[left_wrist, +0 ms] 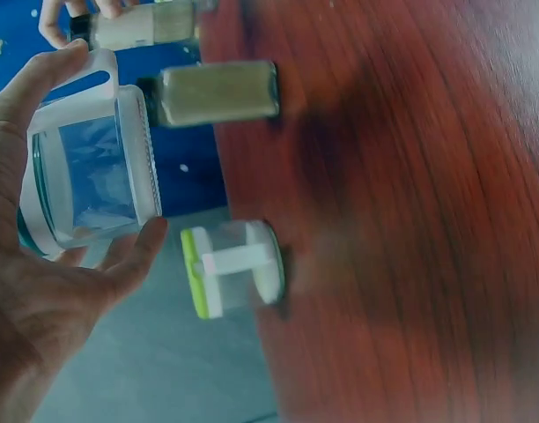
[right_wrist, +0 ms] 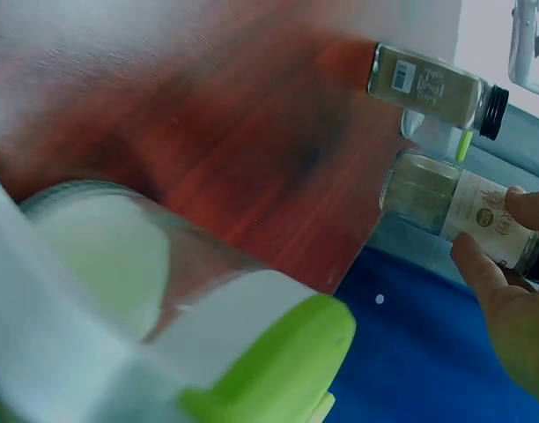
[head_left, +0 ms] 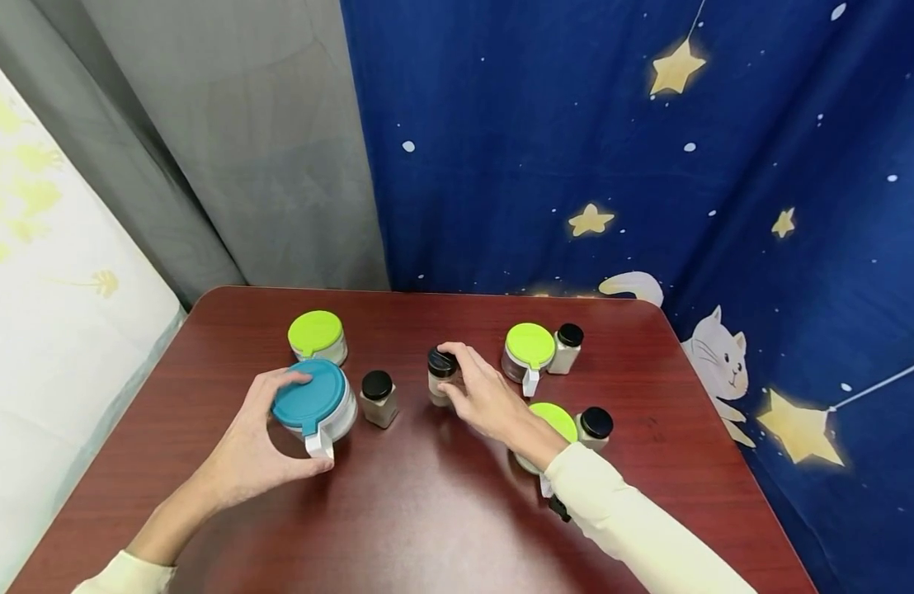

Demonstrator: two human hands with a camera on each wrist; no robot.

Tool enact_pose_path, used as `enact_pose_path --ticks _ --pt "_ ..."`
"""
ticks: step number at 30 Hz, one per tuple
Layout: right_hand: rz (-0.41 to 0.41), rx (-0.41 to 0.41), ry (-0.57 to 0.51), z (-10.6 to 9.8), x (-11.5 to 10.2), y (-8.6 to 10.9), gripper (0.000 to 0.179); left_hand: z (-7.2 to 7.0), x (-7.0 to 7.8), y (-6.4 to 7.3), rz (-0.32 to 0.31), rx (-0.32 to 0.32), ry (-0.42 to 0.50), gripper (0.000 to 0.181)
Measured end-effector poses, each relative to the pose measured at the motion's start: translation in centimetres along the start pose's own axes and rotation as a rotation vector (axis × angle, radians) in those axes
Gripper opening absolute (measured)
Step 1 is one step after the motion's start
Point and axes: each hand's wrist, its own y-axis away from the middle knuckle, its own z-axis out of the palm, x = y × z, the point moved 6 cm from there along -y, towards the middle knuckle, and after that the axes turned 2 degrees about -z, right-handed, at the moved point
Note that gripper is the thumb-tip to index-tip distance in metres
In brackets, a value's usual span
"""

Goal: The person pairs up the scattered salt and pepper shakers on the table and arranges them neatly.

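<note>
My left hand (head_left: 256, 445) grips a jar with a blue lid (head_left: 308, 394) and a white handle, fingers on the far side and thumb by the handle. In the left wrist view, this clear jar (left_wrist: 98, 172) is held up off the tabletop. Toward the middle of the table, my right hand (head_left: 487, 400) holds a black-capped spice bottle (head_left: 438, 386) between thumb and fingers. The right wrist view shows a pale label on that bottle (right_wrist: 468, 207). Between the hands stands another black-capped spice bottle (head_left: 379, 404).
A green-lidded jar (head_left: 316, 334) stands behind the blue-lidded one. At right are another green-lidded jar (head_left: 530, 346) beside a black-capped bottle (head_left: 567, 348), and a nearer green-lidded jar (head_left: 555, 419), partly under my right forearm, beside a bottle (head_left: 596, 425). Curtains hang behind the table (head_left: 427, 536).
</note>
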Motion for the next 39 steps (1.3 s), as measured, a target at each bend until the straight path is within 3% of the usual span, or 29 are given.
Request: enact_pose_path --ticks 8,15,25,39 --pt "0.049 -0.010 -0.006 -0.8 0.5 2.7 0.054 1.4 4.9 1.3 0.015 -0.054 0.091 0.094" --pt "0.044 -0.054 -0.083 -0.5 0.3 4.2 0.053 4.8 1.2 2.5 -0.004 -0.081 0.028 0.097" --pt "0.012 -0.054 -0.080 -0.1 -0.2 6.5 0.052 8.8 2.4 1.7 0.056 -0.132 0.050 0.096" --pt "0.097 0.008 -0.033 -0.2 -0.2 8.4 0.053 12.9 2.8 0.7 0.106 -0.163 0.089 0.097"
